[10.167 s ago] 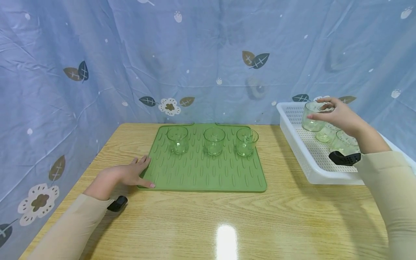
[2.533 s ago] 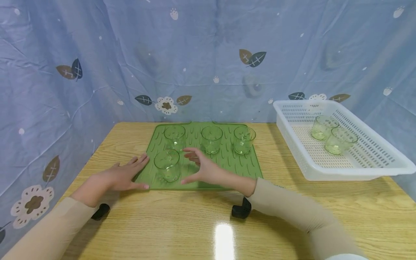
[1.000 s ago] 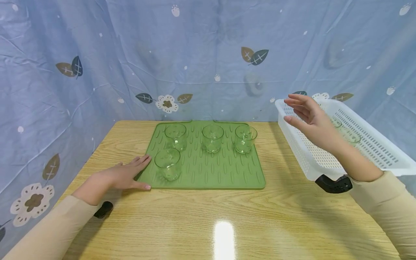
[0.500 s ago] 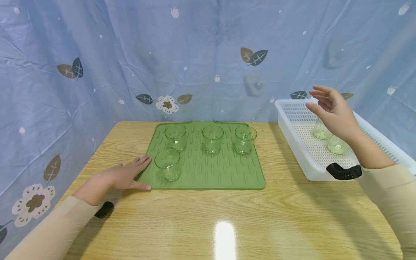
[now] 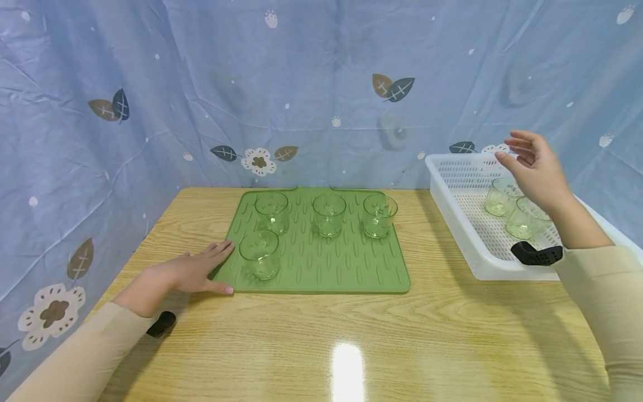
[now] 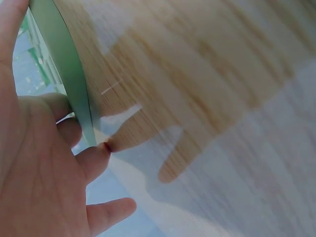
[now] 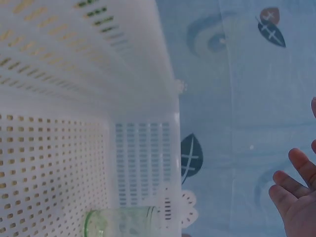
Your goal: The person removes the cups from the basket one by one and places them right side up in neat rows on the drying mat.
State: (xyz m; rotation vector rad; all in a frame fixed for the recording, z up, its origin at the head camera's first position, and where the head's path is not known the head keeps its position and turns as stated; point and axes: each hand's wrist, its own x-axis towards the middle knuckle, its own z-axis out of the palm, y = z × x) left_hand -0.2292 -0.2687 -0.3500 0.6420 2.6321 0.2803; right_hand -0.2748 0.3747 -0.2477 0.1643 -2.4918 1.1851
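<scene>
Below the right hand (image 5: 540, 172), grip apart and empty, the far glass (image 5: 499, 199) and near glass (image 5: 525, 220) stand upright in the white basket (image 5: 471, 240).

1. The drying mat (image 5: 346, 273) lies on the table (image 5: 281, 346), with the curtain (image 5: 301, 84) behind it.
2. Across the mat's rear half stand three drinking glasses (image 5: 329, 216) in a row — left, middle and right.
3. A fourth glass (image 5: 260, 257) stands on the mat's front left, before that row's left end.
4. Right of the mat, apart from it, is the plastic basket (image 5: 454, 226) — two more glasses (image 5: 497, 198) inside.
5. The left hand (image 5: 186, 273) is at the mat's left edge; the right hand (image 5: 537, 170) is well to its right, by the basket.
</scene>
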